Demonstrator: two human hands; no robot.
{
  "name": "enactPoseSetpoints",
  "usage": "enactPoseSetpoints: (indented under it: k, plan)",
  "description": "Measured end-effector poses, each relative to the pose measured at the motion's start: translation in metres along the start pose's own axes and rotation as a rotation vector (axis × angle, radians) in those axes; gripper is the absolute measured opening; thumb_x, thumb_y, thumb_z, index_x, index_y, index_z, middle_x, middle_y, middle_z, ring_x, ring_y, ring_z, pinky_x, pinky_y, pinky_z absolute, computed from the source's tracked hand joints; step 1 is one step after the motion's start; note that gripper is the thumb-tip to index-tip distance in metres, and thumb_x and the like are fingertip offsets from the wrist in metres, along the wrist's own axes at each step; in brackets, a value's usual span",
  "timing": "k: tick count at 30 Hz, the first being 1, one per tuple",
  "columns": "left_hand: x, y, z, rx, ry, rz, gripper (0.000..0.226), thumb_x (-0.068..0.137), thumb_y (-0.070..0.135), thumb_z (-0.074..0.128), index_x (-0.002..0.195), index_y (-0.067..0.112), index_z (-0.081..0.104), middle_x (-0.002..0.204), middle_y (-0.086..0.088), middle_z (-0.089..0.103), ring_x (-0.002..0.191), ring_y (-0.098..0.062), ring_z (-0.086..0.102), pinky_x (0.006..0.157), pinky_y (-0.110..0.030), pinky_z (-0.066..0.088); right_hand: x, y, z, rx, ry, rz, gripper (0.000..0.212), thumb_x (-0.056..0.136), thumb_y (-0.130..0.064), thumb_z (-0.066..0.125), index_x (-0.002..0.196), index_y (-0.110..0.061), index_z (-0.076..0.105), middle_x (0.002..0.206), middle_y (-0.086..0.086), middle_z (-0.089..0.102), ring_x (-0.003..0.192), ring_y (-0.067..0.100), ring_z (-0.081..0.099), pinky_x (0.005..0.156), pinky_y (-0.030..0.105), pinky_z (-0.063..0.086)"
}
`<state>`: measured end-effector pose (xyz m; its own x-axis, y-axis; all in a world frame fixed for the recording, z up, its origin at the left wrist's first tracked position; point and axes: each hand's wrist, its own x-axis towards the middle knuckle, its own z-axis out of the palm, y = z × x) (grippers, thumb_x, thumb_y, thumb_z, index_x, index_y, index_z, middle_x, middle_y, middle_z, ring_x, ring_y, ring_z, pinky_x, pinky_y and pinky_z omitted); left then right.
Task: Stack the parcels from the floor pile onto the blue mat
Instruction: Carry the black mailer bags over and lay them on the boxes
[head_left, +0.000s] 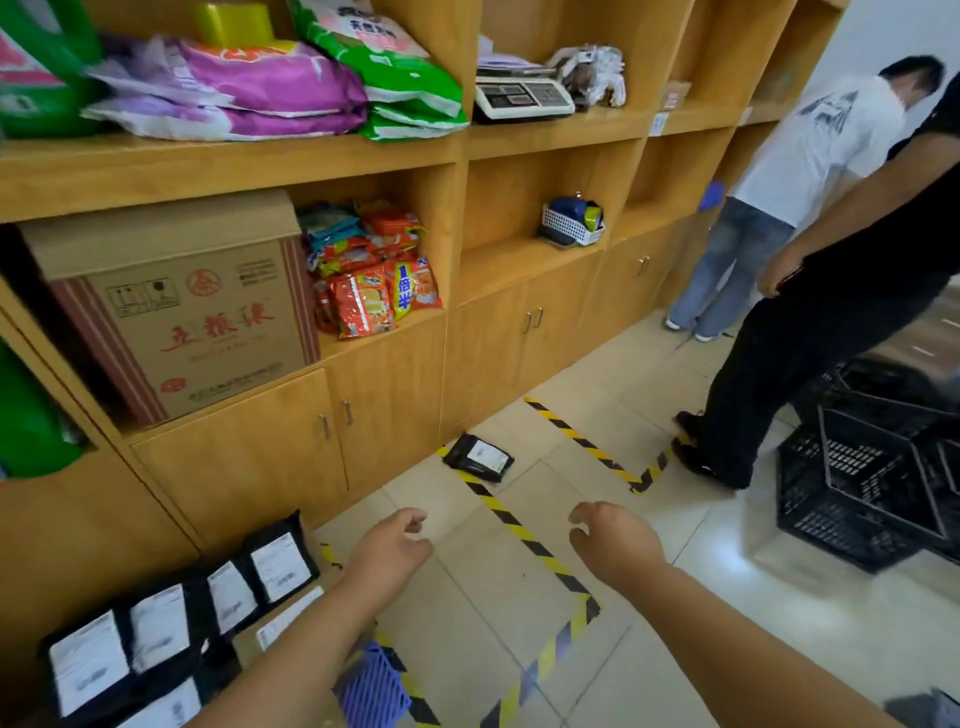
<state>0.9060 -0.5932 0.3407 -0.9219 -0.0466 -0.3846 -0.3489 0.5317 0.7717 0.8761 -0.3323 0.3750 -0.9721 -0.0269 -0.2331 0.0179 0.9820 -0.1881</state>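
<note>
One black parcel (479, 457) with a white label lies on the tiled floor by the cabinet, on a yellow-black tape line. Several black parcels (171, 623) with white labels stand in a row at lower left against the cabinet. A corner of the blue ribbed mat (373, 686) shows beneath my left forearm. My left hand (392, 548) and my right hand (613, 543) both hover over the floor with loosely curled fingers, holding nothing, short of the lone parcel.
Wooden shelving (363, 156) with a carton, snack bags and a scale fills the left and back. Yellow-black tape (524, 540) outlines floor zones. Two people (810, 322) stand at right. Black plastic crates (872, 467) sit on the floor at right.
</note>
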Motion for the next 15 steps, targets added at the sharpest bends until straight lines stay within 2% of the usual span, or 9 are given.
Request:
enactPoseSetpoints:
  k: [5,10,15]
  plan:
    - [0.04,0.029,0.03,0.021,-0.001,-0.035,0.044,0.091,0.02,0.054,0.135,0.02,0.046,0.132,0.003,0.051,0.104,-0.007,0.047,0.084,-0.02,0.035,0.05,0.041,-0.008,0.046,-0.051,-0.015,0.033,0.095,-0.026,0.043,0.125,-0.024,0.056,0.125,-0.001,0.059,0.113,0.02,0.055,0.088,0.03,0.047]
    - [0.098,0.049,0.038,0.025,0.02,-0.057,0.045,0.089,0.019,0.058,0.133,0.017,0.049,0.131,0.001,0.052,0.107,-0.013,0.054,0.091,-0.026,0.041,0.111,0.063,-0.011,0.052,-0.112,-0.031,0.034,0.095,-0.026,0.043,0.125,-0.024,0.056,0.125,0.001,0.06,0.113,0.021,0.056,0.089,0.031,0.048]
    - [0.184,0.078,0.045,0.016,0.015,-0.041,0.044,0.088,0.02,0.059,0.131,0.017,0.05,0.13,0.002,0.053,0.103,-0.011,0.054,0.085,-0.022,0.038,0.189,0.083,-0.03,0.045,-0.086,-0.036,0.033,0.094,-0.026,0.044,0.125,-0.023,0.058,0.124,-0.001,0.061,0.11,0.019,0.058,0.087,0.028,0.048]
